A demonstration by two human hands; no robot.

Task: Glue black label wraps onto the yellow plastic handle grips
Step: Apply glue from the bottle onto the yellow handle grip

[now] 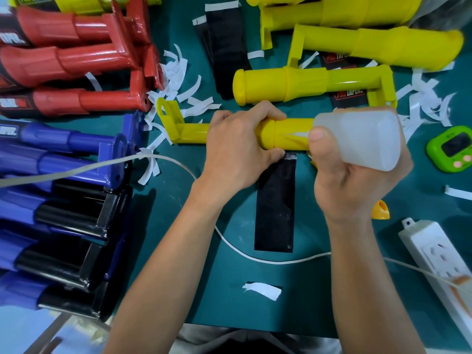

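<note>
At the far left corner of the dark green desk [229,290] lie red plastic handles [76,60]. Their black wraps carry white lettering cut off by the frame, and I can just make out "TAPER" on one. Nearer, along the left edge, sit blue plastic handles [63,154] in glossy black wraps, one showing the same partly legible word. A white cable [76,169] runs across them and passes beneath my forearms. White paper backing strips [178,72] litter the desk beside the red handles, and a stack of spare black labels [224,47] lies toward the far edge.

My left grip [237,149] is curled round the shaft of a yellow plastic handle [288,134], which lies crosswise at the middle of the desk with its bracket end to the left. Under its thick end a black label wrap [275,205] lies flat, running toward the near edge, its far end touching the handle. A white streak of glue [298,135] shows on the yellow surface.

My right grip [357,182] is closed round a translucent white squeeze bottle [362,139], tipped with its nozzle end at the handle. Beyond it are more yellow handles [383,47], with black labels beneath them reading "TAPER".

Toward the right edge are a small yellow cap [380,210], a white power strip [439,256] and a green digital timer [452,146].
</note>
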